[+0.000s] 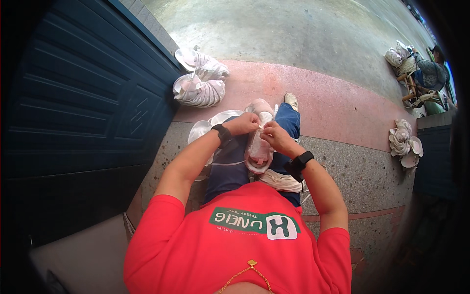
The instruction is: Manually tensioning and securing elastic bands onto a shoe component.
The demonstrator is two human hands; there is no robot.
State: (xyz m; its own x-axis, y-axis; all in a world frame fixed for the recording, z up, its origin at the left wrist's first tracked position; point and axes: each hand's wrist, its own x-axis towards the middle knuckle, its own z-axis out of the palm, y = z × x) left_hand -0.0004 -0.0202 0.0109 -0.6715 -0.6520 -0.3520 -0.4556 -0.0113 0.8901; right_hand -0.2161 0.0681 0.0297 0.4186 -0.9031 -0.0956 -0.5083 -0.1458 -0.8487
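Observation:
A pink and white sneaker (258,149) lies lengthwise over my lap, its heel with a pink tab toward me and its toe pointing away. Above its lacing area, my left hand (243,123) and my right hand (278,138) meet, fingertips almost touching. Both hands are closed in a pinch on a thin white shoelace (261,126); its exact course is hidden by the fingers. Against my left leg rest pale shoe-like pieces (199,132). Between my legs, close to my shirt, is a bundle of off-white strands (281,181).
Bundled whitish shoe pieces (203,90) sit by the dark blue door (88,98) at left. Another pale bundle (402,142) lies on the floor at right. Farther off at the right edge, a person (431,71) sits near more bundles. Speckled stone floor (342,171) meets a pink strip.

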